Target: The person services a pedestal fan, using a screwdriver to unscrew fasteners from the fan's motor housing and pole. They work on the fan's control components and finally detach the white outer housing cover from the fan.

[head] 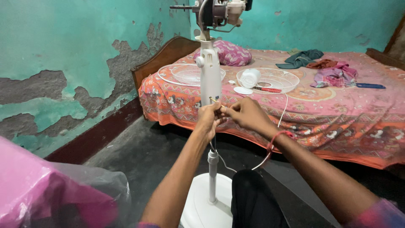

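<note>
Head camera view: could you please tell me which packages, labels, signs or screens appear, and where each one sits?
Crumpled pink plastic bag with a clear outer film: bottom left corner, beside the left forearm.
No label can be made out on the white pedestal fan column.
No signs or screens are in view.

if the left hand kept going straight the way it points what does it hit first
Probably the white fan column, just beyond the left hand; the bed lies behind it, though depth is hard to judge.
</note>
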